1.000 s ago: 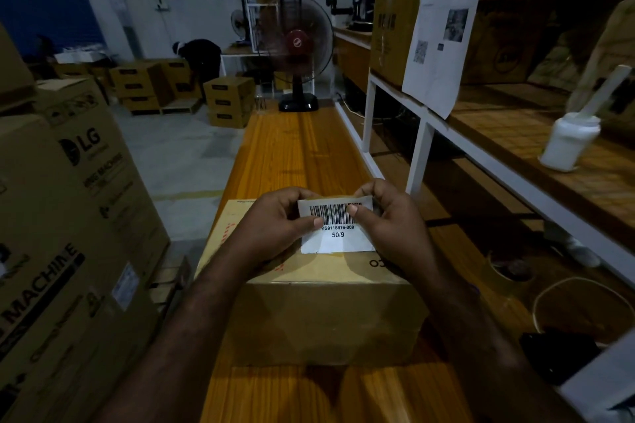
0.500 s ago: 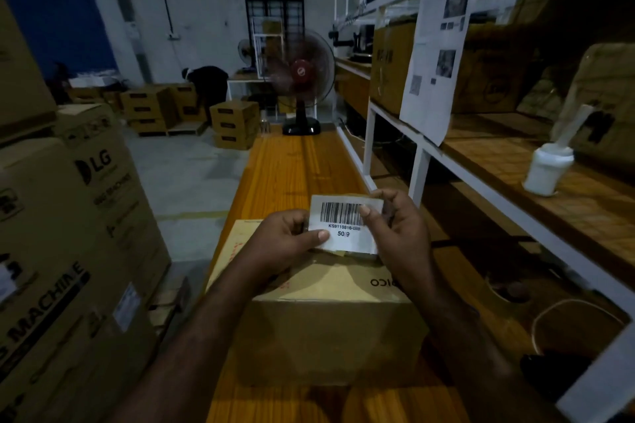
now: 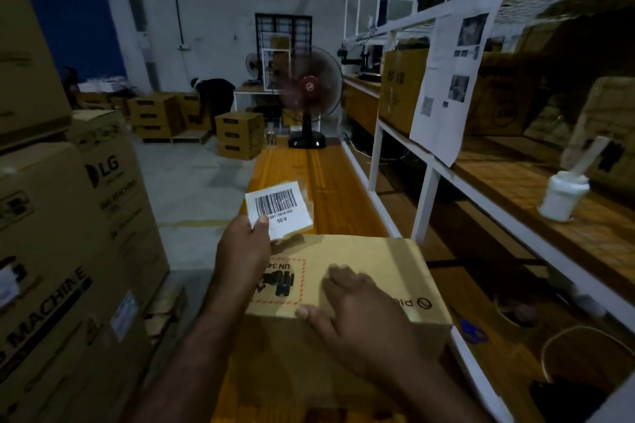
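Dim warehouse light falls on a long orange wooden surface (image 3: pixel 323 189) running away toward the far wall. Over its near part, a white barcode label (image 3: pixel 279 208) printed "50/9" is held up in the air, tilted, just beyond the far left corner of a cardboard box (image 3: pixel 371 261). The left hand (image 3: pixel 244 244) has the label by its lower left corner, its grip a narrow pinch of thumb and fingers. The right hand (image 3: pixel 347 306) rests on top of the box with its grip wide, fingers laid flat and the thumb at the near edge, holding nothing. The box sits on the surface, with a red dashed marking on its lid.

Right of the surface stands a white shelf rack (image 3: pixel 426 182) carrying a white bottle (image 3: pixel 561 194) and a hanging printed sheet (image 3: pixel 443 86). A standing fan (image 3: pixel 311 93) spins at the far end. Large LG cartons (image 3: pixel 103 203) are stacked on the left.
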A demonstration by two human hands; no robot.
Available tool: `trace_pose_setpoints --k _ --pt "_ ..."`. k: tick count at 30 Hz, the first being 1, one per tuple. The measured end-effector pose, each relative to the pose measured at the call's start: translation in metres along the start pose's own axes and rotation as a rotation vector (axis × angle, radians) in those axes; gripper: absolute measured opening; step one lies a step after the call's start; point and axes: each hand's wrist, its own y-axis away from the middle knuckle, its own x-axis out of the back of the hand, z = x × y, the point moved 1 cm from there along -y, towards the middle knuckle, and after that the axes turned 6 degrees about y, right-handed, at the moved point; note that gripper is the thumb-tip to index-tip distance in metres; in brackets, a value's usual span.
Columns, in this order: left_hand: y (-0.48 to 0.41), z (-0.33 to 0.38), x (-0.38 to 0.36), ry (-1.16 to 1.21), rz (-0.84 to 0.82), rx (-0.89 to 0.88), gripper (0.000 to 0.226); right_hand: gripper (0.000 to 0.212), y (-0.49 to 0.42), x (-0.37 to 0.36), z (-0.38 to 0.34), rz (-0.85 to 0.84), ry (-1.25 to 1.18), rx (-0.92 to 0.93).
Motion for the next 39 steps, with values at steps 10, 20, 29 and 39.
trace_pose_setpoints --k 10,20,29,39 --pt "-0.002 -0.01 -0.011 -0.105 -0.056 -0.09 0.028 0.101 -0.058 -0.006 0.016 -0.224 0.08 -0.105" --pt "0.005 -0.01 -0.013 -0.343 -0.066 -0.121 0.028 0.082 -0.014 0.017 0.026 -0.327 0.038 -0.153" --pt "0.005 -0.011 -0.01 -0.214 -0.094 -0.103 0.029 0.07 0.005 0.015 0.003 -0.181 -0.084 -0.104" --pt "0.006 -0.011 -0.009 -0.202 -0.134 -0.092 0.027 0.056 -0.027 -0.007 0.001 0.169 -0.05 0.032"
